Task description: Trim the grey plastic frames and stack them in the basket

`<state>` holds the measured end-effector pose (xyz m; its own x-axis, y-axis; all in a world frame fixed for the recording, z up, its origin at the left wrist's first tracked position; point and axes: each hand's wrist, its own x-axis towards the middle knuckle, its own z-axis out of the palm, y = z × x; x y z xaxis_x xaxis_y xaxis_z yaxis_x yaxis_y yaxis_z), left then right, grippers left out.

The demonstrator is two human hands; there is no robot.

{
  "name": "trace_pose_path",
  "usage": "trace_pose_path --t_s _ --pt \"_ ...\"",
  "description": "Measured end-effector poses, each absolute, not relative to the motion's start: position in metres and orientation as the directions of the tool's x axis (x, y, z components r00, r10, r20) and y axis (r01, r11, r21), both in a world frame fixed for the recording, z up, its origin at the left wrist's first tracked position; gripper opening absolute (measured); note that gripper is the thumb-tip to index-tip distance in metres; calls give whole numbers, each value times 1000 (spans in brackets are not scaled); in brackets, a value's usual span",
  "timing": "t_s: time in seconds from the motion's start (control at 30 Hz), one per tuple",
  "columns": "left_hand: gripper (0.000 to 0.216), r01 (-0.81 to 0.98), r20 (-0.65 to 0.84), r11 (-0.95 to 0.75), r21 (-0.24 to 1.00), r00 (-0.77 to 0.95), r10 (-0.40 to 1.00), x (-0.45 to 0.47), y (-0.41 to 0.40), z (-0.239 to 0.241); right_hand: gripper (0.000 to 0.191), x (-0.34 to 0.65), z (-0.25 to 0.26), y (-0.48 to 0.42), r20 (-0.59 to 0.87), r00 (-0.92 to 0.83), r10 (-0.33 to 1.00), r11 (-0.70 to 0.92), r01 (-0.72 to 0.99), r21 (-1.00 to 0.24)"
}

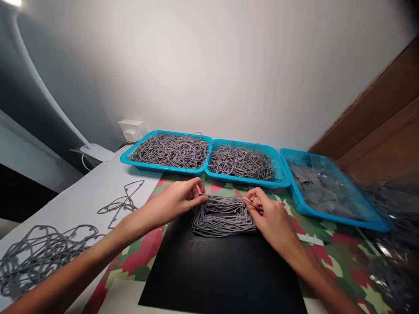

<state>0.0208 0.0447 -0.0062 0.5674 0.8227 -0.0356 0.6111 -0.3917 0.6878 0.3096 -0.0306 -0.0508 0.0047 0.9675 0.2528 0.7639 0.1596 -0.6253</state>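
Note:
A stack of thin grey rubber gaskets (223, 226), roughly rectangular loops, lies at the far end of a black mat (222, 270). My left hand (188, 194) is at the stack's far left corner, thumb and forefinger pinched on a grey gasket there. At the far right corner is my right hand (265, 209), its fingers closed around slim metal tweezers (253, 204). The tweezers' tip points toward the gaskets' far edge; whether it grips one I cannot tell.
Two blue baskets (163, 168) (242, 179) full of tangled grey loops stand against the wall. A third blue basket (343, 220) holds plastic-bagged grey pieces. Loose gaskets (42, 248) lie at left, near a white lamp (98, 152). A cardboard box (382, 117) stands right.

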Motion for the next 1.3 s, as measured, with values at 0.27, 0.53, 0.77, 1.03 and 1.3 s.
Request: trace_pose_path --t_s 0.27,0.53,0.77,1.03,1.3 --pt "19 493 262 -855 164 813 519 38 -5 -26 17 311 -39 -47 392 -288 874 441 810 -388" --pt "20 574 429 -776 260 652 626 6 -18 -19 15 317 -48 -53 478 -462 748 612 758 -225" --pt "47 873 238 -347 342 277 931 -123 -12 -32 10 321 -43 -59 675 -317 667 593 773 -223" --pt "44 859 125 -297 417 269 955 -138 -34 -53 11 321 -50 -60 698 -322 639 583 795 -166" --pt "42 752 191 -208 626 111 975 -115 -18 5 10 322 -52 -61 731 -293 616 581 796 -171"
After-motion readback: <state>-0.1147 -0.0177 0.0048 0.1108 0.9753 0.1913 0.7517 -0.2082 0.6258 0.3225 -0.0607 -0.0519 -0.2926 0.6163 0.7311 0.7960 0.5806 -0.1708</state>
